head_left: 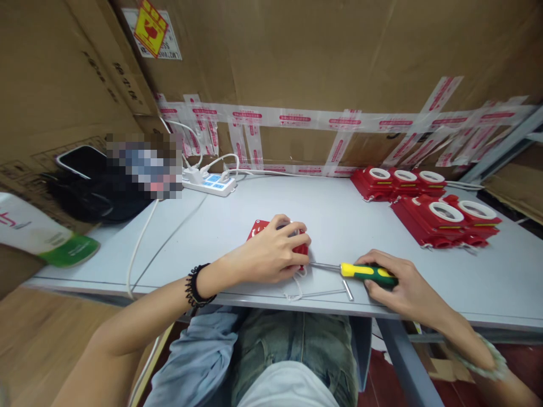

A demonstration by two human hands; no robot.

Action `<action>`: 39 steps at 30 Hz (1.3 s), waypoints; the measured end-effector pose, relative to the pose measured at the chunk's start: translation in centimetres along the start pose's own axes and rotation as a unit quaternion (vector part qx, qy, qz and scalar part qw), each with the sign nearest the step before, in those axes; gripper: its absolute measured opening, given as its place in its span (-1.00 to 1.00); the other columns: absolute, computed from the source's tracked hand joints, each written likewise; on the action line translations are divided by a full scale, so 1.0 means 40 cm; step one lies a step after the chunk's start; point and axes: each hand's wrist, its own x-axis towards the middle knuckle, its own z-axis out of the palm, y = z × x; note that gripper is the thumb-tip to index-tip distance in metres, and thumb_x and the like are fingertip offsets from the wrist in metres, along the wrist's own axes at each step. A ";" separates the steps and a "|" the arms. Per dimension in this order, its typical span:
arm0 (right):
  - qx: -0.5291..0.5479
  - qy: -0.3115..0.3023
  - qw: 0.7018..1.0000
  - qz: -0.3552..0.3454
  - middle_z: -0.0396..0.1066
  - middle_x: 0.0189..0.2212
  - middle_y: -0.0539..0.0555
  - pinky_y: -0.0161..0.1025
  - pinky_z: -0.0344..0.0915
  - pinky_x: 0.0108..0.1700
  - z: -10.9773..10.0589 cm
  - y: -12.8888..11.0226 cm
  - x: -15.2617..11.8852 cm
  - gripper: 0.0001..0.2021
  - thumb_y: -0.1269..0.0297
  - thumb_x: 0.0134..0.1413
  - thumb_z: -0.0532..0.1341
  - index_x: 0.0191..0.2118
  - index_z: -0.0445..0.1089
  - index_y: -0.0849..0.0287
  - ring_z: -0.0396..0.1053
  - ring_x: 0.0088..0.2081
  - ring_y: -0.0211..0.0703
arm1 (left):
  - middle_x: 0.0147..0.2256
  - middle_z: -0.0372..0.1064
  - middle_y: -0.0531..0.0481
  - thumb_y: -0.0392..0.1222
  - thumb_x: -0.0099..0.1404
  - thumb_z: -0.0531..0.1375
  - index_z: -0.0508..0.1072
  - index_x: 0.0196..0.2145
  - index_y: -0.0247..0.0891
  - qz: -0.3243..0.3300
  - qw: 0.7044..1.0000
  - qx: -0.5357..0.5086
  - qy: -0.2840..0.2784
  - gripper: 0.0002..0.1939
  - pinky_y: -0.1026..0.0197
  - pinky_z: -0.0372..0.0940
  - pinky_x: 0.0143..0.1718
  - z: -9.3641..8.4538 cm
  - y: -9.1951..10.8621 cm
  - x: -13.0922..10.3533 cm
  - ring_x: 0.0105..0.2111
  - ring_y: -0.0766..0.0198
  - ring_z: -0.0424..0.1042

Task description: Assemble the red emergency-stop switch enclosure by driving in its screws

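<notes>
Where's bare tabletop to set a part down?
Biggest patch: mid-table, behind the left hand, between the power strip and the red boxes. Another: front right, between those boxes and the right hand. Crowded: front middle around the screwdriver and thin rod; back left, by the phone.

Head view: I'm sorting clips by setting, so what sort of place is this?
Probably a small workshop or stockroom bench. The right hand holds a screwdriver pointing towards a red housing under the left hand, similar red units sit grouped at the right, and taped cardboard stands behind.
</notes>
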 end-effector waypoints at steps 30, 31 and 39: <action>0.054 0.021 0.995 0.084 0.43 -0.41 -0.01 -0.29 0.30 -0.31 0.010 -0.021 0.013 -0.72 0.00 0.06 0.27 -0.32 0.39 0.12 0.35 -0.39 -0.22 | -0.11 0.42 -0.08 -0.18 0.37 0.11 0.38 -0.13 -0.22 -0.003 1.000 0.014 0.003 -0.85 -0.05 0.05 0.04 0.004 -0.003 0.000 0.02 0.05 0.28; 0.051 0.034 0.995 0.075 0.42 -0.42 -0.01 -0.29 0.30 -0.32 0.011 -0.022 0.015 -0.73 0.03 0.01 0.30 -0.32 0.37 0.12 0.36 -0.39 -0.22 | -0.11 0.42 -0.08 -0.18 0.37 0.11 0.38 -0.13 -0.22 -0.003 1.000 0.014 0.004 -0.85 -0.05 0.05 0.04 0.004 -0.003 -0.001 0.02 0.05 0.28; 0.056 0.024 0.994 0.089 0.51 -0.35 0.05 -0.23 0.33 -0.24 0.003 -0.018 0.021 -0.72 -0.01 0.03 0.29 -0.34 0.47 0.12 0.43 -0.33 -0.13 | -0.10 0.42 -0.08 -0.17 0.38 0.10 0.40 -0.17 -0.21 0.000 1.000 0.016 0.003 -0.87 -0.06 0.05 0.03 0.003 -0.004 -0.002 0.02 0.05 0.28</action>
